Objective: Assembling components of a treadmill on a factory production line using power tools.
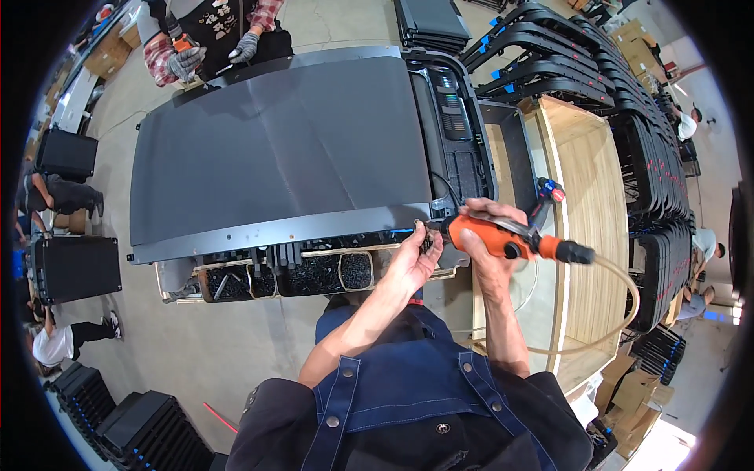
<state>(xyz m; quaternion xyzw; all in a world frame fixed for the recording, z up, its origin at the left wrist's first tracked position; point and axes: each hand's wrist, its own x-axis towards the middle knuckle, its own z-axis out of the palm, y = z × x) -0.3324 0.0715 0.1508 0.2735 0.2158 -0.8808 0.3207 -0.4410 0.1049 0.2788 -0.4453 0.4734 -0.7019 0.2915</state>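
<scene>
Your right hand (481, 255) is wrapped around the orange driver (506, 238), laid nearly flat so its nose faces the near rail (298, 227) right at its right end. Your left hand (413, 263) is mostly closed, thumb and fingers bunched at the tip, probably to steady or guide it; can't tell if there's a screw in there. Makes sense that the trays of small black parts (306, 279) sit just under that rail, easy reach. Watch the hose (635, 294) though: it loops over the wooden crate (593, 228) on your right and could snag. Second driver (543, 200) is close past your knuckles too. Co-worker's gloved hand (188, 61) is across the dark belt (275, 149), well clear.
</scene>
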